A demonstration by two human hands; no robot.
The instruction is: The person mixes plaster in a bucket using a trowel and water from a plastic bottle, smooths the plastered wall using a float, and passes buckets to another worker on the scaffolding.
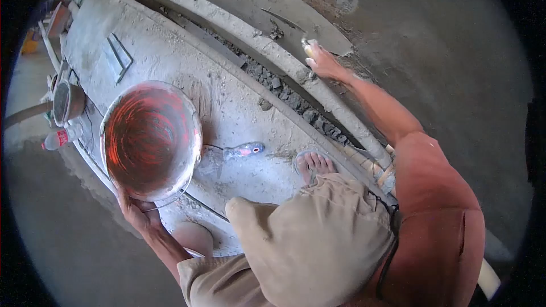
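My left hand [138,214] is closed on the lower rim of a round bucket [152,139], whose inside shows red streaks under grey residue. The bucket's wire handle hangs beside that hand. Over the wet grey surface at the upper middle, my right hand [324,62] is wrapped round the pale handle of a trowel [284,20]. The trowel's thin blade points up and left, close to the grey surface. A second tool with a blue and pink handle [244,149] lies on the board between the bucket and my foot.
A dusty board [227,96] carries a metal angle piece [118,57]. Pale poles [244,28] run diagonally beside rubble [278,85]. At the left are a plastic bottle [61,137] and a small bucket [69,102]. My sandalled foot [314,165] rests on the board.
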